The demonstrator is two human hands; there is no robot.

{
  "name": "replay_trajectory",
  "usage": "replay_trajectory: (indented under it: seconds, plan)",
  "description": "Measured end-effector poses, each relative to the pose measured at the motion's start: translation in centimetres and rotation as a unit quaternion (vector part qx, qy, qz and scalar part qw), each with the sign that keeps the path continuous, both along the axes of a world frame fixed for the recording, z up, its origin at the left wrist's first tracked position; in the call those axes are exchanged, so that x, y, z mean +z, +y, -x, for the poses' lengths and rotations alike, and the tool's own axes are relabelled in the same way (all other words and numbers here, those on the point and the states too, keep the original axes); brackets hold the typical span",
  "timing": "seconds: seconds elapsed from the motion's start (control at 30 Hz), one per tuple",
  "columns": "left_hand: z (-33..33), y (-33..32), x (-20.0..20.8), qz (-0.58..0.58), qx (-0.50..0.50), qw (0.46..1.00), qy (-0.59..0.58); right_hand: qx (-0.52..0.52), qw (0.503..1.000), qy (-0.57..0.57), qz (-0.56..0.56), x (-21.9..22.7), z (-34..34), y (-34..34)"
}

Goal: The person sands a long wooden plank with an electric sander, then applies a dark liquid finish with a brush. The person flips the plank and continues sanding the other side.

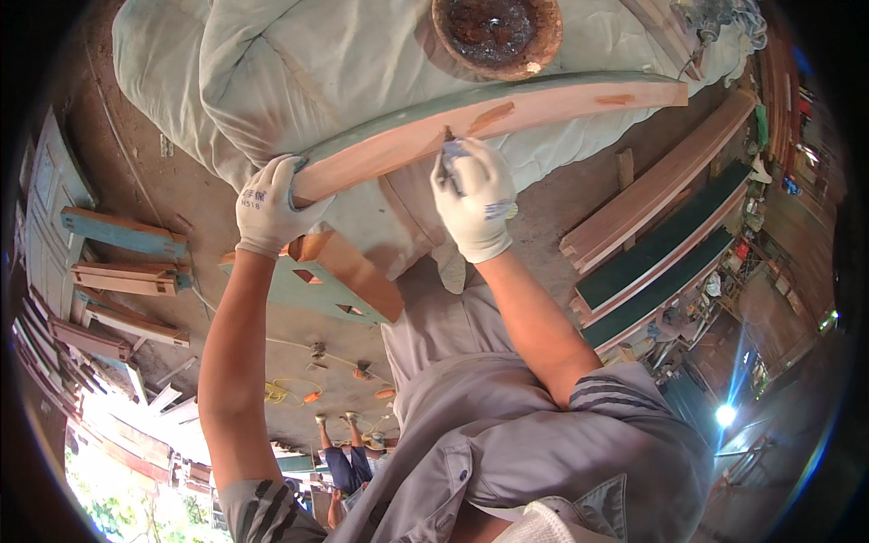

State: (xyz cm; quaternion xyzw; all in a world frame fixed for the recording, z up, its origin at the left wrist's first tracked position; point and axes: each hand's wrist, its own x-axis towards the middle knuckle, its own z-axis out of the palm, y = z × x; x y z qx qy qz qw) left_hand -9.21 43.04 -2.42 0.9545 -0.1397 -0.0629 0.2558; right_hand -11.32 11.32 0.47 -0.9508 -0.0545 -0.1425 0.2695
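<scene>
A long curved wooden piece (398,149) lies across a pale padded cloth, its edge bare pinkish wood with reddish-brown smears. My left hand (272,206), in a white glove, is closed round its left end. In my gloved right hand (475,192) is a small slim tool (448,136), brown at the tip. That tip is at the bare edge, near the middle of the piece; the glove covers the rest of the tool. Beyond the wood stands a round bowl (498,36) with dark brown, glossy stuff inside.
Beneath the work is a pale quilted cloth (272,54). A green-faced wooden part (348,281) with cut slots is by my left forearm. Curved timbers (661,181) are stacked at the right, shorter joined pieces (127,231) at the left. Another person (348,466) is at the lower left.
</scene>
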Motion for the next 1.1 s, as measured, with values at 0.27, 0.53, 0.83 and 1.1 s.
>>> replay_trajectory:
  seconds: [0.27, 0.53, 0.83, 1.1]
  plan:
    - [0.0, -0.1, 0.1, 0.017, -0.013, 0.999, -0.028, -0.010, 0.996, -0.014, 0.092, -2.0, -0.3, -1.1]
    - [0.2, 0.0, -0.3, 0.040, -0.009, 0.998, -0.043, 0.069, 0.997, 0.018, 0.007, -0.4, 1.3, 3.5]
    - [-0.1, 0.0, -0.2, 0.040, -0.016, 0.998, -0.050, 0.028, 0.998, -0.022, 0.058, -2.1, 1.1, 2.3]
    - [-0.1, 0.4, -0.3, 0.041, -0.024, 0.998, -0.034, 0.081, 0.986, 0.077, -0.122, 0.3, 2.0, 6.7]
